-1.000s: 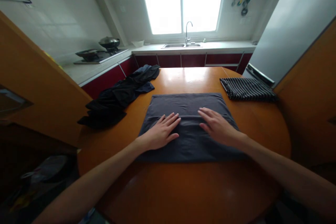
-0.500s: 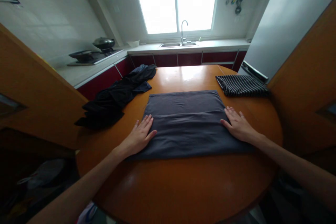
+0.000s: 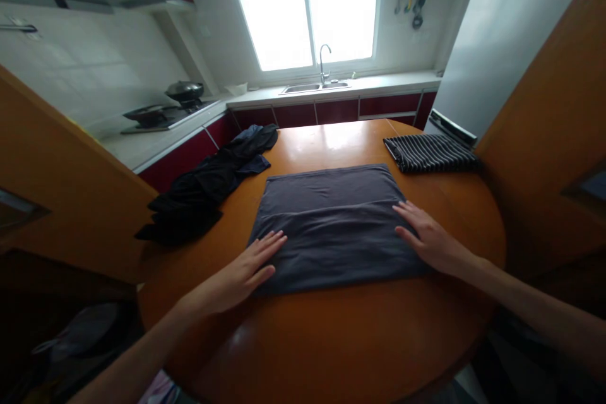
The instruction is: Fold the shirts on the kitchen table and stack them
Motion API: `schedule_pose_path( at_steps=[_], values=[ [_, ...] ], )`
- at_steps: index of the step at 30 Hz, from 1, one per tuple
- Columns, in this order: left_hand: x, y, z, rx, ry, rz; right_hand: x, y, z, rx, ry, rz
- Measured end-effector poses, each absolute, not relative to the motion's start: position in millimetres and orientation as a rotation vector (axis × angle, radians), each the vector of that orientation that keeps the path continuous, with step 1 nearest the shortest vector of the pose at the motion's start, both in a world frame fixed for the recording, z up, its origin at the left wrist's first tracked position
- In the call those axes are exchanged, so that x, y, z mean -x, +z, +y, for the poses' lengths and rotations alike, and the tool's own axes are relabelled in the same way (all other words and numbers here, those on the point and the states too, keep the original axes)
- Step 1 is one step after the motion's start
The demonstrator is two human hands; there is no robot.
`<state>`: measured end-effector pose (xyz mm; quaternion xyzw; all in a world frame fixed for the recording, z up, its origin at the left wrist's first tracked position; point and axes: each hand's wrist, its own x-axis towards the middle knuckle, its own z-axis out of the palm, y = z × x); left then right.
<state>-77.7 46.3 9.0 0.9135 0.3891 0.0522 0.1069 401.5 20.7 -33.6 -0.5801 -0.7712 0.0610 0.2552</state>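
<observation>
A dark grey piece of cloth [image 3: 336, 233], folded over with its near layer ending in a crease-like edge across the middle, lies flat on the wooden table [image 3: 331, 341]. What kind of garment it is, I cannot tell. Over its near left corner is my left hand [image 3: 249, 271], open, with fingers stretched toward the cloth's middle. On the right side edge, my right hand [image 3: 428, 237] is open too, its fingers pointing inward and its thumb apart. Neither hand grips the cloth.
A heap of dark clothes [image 3: 203, 192] lies along the table's left edge. At the far right rests a folded black-and-white striped cloth [image 3: 430, 153]. Beyond are the counter with a sink [image 3: 303, 88], a stove with pans [image 3: 184, 91], and a fridge [image 3: 497, 31].
My left hand has slid nearer and slightly inward over the cloth's near left corner. My right hand has shifted a little inward and nearer. The camera view has turned slightly.
</observation>
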Motion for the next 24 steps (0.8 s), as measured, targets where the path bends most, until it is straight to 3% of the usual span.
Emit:
schedule_pose_path(
  at_steps=[4, 10, 24],
  values=[
    [95, 5, 133, -2.461, 0.523, 1.429, -414, -11, 102, 1.606, 0.115, -1.887],
    [81, -20, 244, -2.338, 0.656, 1.754, -386, -16, 205, 1.858, 0.079, -1.85],
    [80, -33, 313, -2.31, 0.71, 1.971, -400, -38, 249, 2.182, -0.144, -1.692]
  ],
)
